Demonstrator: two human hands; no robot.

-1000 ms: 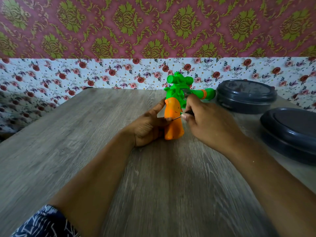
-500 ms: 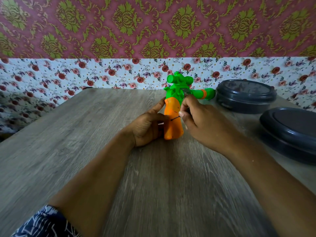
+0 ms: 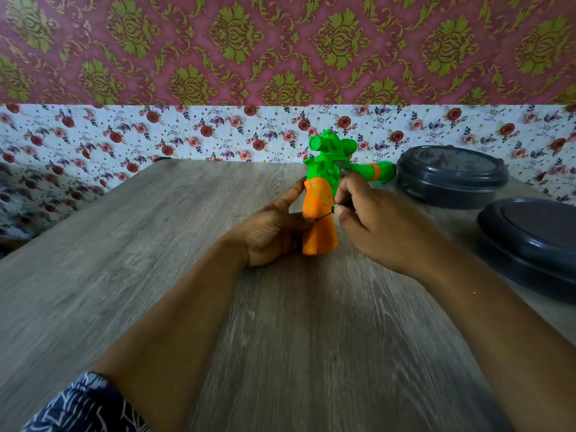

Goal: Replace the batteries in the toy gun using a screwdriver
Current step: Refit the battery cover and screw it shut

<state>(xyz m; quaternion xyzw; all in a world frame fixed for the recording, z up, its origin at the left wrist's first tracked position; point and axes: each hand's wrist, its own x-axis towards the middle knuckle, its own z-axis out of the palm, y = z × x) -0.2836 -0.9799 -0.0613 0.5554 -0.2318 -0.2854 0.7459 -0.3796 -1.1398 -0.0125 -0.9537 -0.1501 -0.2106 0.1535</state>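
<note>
At six o'clock a patterned sleeve (image 3: 84,406) covers the left forearm, and both forearms reach forward over the grey wood-grain surface (image 3: 156,244). Toward the centre, the left hand (image 3: 271,232) grips the orange handle of the toy gun (image 3: 321,194), which stands butt-down on the surface; the thumb lies up along the handle's left side and the other fingers curl round behind it, out of view. At three o'clock of the handle, the right hand (image 3: 377,222) pinches the screwdriver (image 3: 330,213) between thumb and curled fingers (image 3: 341,190), its thin dark shaft slanting to the handle's near face.

By my reading the task is at an early stage: the tip looks set on a screw of the battery cover, though the view is too small to confirm the seating. The cover appears closed and no batteries show, so loosening the screw, opening the cover, swapping the cells and closing up all seem left to do.

Against the frames a second and half a second ago, little differs. The gun stands in the same spot, the left hand holds as before, and the right hand's fingers have shifted slightly on the tool, consistent with a small turn.

Farther off at two and three o'clock sit two dark lidded containers (image 3: 452,176), and beyond them the floral wall (image 3: 187,135).
</note>
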